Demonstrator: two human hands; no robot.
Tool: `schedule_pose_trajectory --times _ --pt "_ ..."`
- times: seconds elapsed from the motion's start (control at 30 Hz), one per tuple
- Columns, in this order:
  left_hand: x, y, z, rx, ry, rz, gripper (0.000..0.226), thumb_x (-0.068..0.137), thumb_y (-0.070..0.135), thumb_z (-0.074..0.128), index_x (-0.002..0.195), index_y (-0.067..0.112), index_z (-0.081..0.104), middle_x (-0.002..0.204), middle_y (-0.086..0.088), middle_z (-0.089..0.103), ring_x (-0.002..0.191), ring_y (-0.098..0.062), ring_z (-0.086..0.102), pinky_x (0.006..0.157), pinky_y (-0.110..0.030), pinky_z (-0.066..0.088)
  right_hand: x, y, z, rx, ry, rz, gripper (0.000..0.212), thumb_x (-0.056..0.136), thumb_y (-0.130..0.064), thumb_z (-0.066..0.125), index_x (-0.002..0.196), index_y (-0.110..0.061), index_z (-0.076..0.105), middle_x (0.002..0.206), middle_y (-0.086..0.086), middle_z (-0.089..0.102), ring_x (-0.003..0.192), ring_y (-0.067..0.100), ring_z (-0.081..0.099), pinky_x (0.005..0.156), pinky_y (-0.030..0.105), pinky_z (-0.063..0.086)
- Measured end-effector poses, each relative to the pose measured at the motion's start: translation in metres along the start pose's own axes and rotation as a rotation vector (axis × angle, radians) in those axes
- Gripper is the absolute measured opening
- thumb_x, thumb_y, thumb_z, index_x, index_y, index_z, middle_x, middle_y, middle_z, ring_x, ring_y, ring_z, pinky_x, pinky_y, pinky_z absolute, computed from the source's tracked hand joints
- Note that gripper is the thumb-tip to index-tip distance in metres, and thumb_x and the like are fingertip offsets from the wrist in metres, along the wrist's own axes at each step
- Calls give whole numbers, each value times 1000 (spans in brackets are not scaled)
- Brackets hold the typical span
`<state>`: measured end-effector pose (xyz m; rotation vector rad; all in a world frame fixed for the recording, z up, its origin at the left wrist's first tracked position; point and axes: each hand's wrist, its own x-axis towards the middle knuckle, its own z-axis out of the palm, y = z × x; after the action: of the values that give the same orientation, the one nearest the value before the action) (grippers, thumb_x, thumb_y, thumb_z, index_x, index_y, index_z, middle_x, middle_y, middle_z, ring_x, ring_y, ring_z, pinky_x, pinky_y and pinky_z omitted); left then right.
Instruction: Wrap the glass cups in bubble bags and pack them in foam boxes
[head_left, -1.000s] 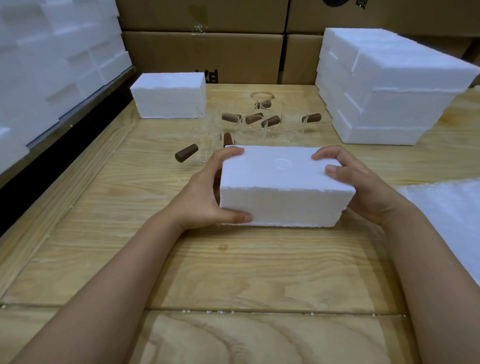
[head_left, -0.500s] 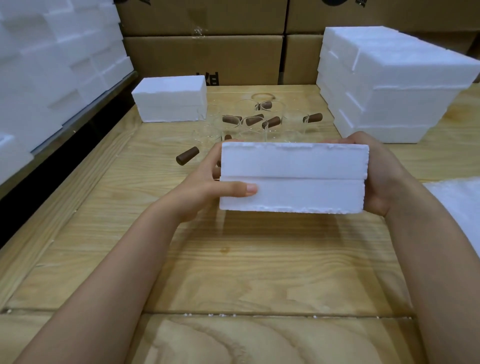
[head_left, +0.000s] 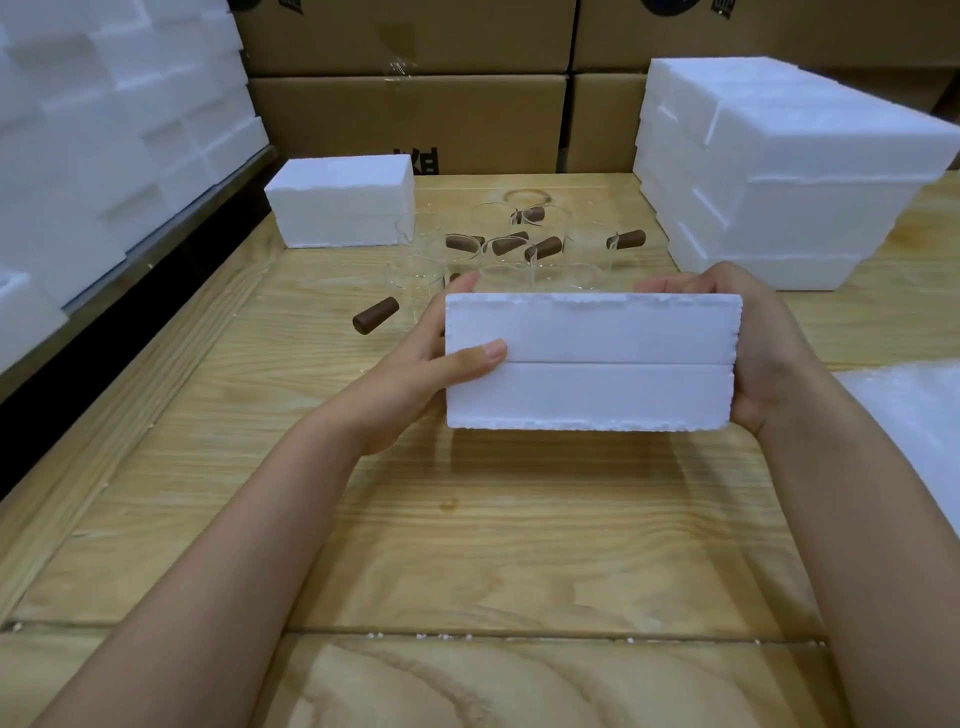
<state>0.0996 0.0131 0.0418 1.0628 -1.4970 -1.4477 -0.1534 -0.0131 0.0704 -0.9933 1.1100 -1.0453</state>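
A white foam box (head_left: 589, 364), closed with a seam line across its near face, is held above the wooden table. My left hand (head_left: 415, 369) grips its left end, thumb across the front. My right hand (head_left: 763, 353) grips its right end, fingers curled over the top edge. Behind the box stand several clear glass cups (head_left: 519, 249) with brown handles. White bubble bags (head_left: 914, 415) lie at the right edge.
Another closed foam box (head_left: 340, 208) sits at the back left. A stack of foam boxes (head_left: 779, 171) stands at the back right, more foam (head_left: 104, 130) along the left. Cardboard cartons (head_left: 415, 119) line the back. One cup's brown handle (head_left: 375, 315) lies left of the held box.
The foam box was lifted off the table and tipped so its seamed side faces me. Both hands moved up with it and kept their hold.
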Motion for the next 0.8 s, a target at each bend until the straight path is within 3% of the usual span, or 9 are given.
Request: schedule_pose_trajectory --times 0.2,0.3,0.37,0.43,0.5,0.6,0.67,0.8 --pt "2 10 15 -252 233 86 52 74 60 56 125 50 53 108 29 66 104 -1 65 72 -27 58 -7 3 10 35 80 -264 24 68 -31 45 77 -25 67 71 -8 65 52 10 59 46 21 46" --pt "1 15 16 -348 343 50 54 68 62 62 118 42 63 112 15 70 100 -11 68 67 -31 57 -10 5 14 44 54 -377 24 70 -28 43 78 -26 65 80 -8 64 61 11 59 49 20 44" --pt "1 17 12 -372 403 3 43 72 52 61 111 34 67 106 7 72 88 -14 71 67 -36 58 -11 6 19 5 22 -470 24 73 -25 42 81 -27 64 87 -8 63 70 12 59 51 21 44" --pt "0 18 8 -370 435 14 28 78 41 56 101 31 68 91 7 74 75 -11 71 59 -33 56 -11 9 26 -57 -4 -552 25 77 -24 41 87 -30 63 94 -12 62 80 11 59 59 23 46" --pt "-2 20 2 -365 480 52 20 77 36 55 89 31 70 82 8 74 69 -11 70 54 -31 55 -11 13 34 -80 -47 -621 29 84 -29 40 105 -36 59 111 -17 58 101 7 58 77 24 48" --pt "-7 32 -22 -408 559 95 20 73 34 55 83 28 71 81 5 73 68 -14 70 57 -34 56 -9 20 42 -96 -61 -680 36 92 -44 35 126 -52 44 140 -12 44 131 5 40 102 32 41" --pt "-14 41 -53 -455 616 120 26 74 34 53 91 25 70 87 3 71 72 -18 68 65 -35 54 -8 26 44 -115 -6 -690 39 88 -53 35 127 -56 41 142 -10 42 132 0 36 108 40 34" --pt "-32 47 -123 -487 777 149 30 80 34 47 93 22 72 87 2 71 75 -19 68 74 -35 55 -4 45 52 -168 11 -705 45 85 -52 39 127 -41 49 131 -13 53 130 6 42 111 47 31"
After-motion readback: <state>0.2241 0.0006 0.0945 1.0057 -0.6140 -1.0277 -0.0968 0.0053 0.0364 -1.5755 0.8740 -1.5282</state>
